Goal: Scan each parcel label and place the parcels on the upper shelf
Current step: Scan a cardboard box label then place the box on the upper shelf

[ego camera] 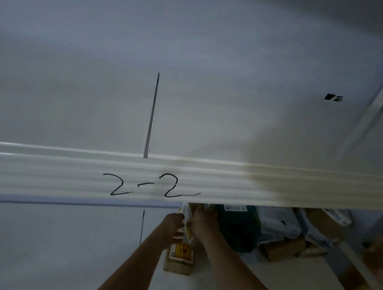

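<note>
Both arms reach in under the white ribbed front edge of the upper shelf (54, 172), the one marked "2-2" in black pen, and meet at a small white-and-yellow parcel (187, 222) standing on the lower white shelf board (54, 248). The left hand (173, 221) has its fingers bent against the parcel's near side and the right hand (203, 220) curls over its top and far side, so the two seem to grip it between them, though blur and dim light hide the fingertips. Just below them sits a small cardboard box with a yellow and red label (179, 256), and to the right lies a heap of waiting parcels: a dark green bag (239, 226), grey plastic mailers (278, 225) and a brown carton (284, 249). To do this lift well, I would say the person should draw the parcel straight back toward themselves before raising it, since the shelf lip hangs close above the knuckles. The label should be kept turned outward for scanning. No scanner is in view. The upper shelf surface (189, 119) looks bare and wide enough to take it.
</note>
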Demonstrator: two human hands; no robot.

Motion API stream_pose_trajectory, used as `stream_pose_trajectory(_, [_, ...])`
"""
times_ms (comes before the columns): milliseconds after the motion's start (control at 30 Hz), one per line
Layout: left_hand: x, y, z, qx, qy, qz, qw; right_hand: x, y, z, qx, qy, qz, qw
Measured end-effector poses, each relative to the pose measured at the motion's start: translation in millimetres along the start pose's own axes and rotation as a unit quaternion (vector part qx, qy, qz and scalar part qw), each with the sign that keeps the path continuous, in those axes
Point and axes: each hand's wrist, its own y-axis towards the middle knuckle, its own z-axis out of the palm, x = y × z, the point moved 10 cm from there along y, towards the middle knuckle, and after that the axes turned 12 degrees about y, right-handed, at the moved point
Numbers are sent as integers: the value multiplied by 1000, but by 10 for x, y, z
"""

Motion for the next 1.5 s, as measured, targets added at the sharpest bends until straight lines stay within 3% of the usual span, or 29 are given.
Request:
stream_pose_trajectory(267, [102,98,66,11,-13,15,1000,26,172,74,-12,12,-26,1000])
stream_pose_trajectory(433, [125,87,-74,-7,-52,12,999,25,170,14,-28,186,15,982])
stream_pose_trajectory(633, [81,-57,-159,30,-107,47,993,140,-65,7,114,403,18,908])
stream_pose_trajectory(767, [255,-158,-405,13,-106,56,993,202,-227,385,224,473,44,851])
stream_pose_trajectory(933, [454,-516,-804,-4,-67,60,996,374,-522,870,304,491,40,815])
stream_pose_trajectory(1100, [694,-882,-1387,-53,-43,61,996,747,-831,1163,337,493,26,802])
stream_pose_trajectory(1500, [1405,-2017,-3129,-185,-15,55,981,1916,-1748,2208,300,473,29,828])
